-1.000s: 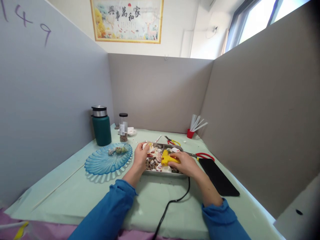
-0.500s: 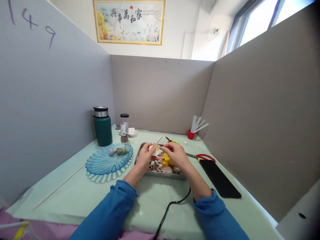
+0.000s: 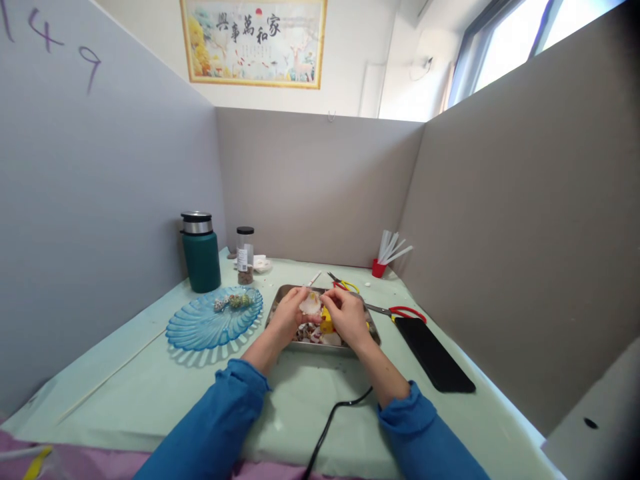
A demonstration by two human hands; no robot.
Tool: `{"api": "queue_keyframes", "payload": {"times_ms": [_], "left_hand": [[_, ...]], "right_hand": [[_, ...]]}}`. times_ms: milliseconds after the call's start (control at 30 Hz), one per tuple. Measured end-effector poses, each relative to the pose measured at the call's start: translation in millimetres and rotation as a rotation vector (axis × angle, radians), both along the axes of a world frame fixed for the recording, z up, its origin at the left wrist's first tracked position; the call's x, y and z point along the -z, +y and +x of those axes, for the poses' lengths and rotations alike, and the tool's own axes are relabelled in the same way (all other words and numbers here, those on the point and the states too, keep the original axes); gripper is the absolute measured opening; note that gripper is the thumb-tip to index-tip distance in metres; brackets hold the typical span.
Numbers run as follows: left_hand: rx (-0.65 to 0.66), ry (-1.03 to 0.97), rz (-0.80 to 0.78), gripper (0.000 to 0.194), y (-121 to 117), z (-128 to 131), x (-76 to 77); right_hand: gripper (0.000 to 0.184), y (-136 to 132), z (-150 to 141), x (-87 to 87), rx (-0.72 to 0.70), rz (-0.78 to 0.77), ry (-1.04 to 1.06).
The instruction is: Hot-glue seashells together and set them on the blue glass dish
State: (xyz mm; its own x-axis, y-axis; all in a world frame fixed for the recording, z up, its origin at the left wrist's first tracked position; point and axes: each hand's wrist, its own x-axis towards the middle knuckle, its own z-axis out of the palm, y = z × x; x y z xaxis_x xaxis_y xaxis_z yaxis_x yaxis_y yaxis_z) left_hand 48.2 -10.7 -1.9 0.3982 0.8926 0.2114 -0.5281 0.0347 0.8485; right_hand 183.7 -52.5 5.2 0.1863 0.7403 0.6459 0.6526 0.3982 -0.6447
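Observation:
My left hand grips a pale shell with a yellowish patch, holding it over a metal tray. The fingers of my right hand are pinched together at the shell's right edge; whatever they hold is too small to make out. Below my right hand a yellow glue gun lies in the tray, partly covered by the fingers. Many small shells fill the tray around it. A black cord runs from near the tray toward the front edge of the table.
A blue scalloped plate with small beaded pieces stands at left. Behind it are a green bottle and a clear jar. Scissors, pliers, a black phone and a red cup of white sticks lie toward the right.
My right hand has let go of the yellow glue gun, leaving it in the tray, and has moved left to the shell. My left hand has brought the shell slightly right.

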Motion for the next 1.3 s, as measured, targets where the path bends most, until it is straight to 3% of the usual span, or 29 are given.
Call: {"api": "queue_keyframes", "payload": {"times_ms": [500,1300], "left_hand": [[-0.029,-0.006,0.030,0.028,2.5,-1.3,3.4],[0.005,-0.047,0.074,0.031,0.1,-2.5,0.3]], "right_hand": [[0.019,-4.6,-4.4,4.9,0.032,0.098,-0.143],[0.016,-9.0,-6.4,2.9,0.011,0.183,-0.095]]}}
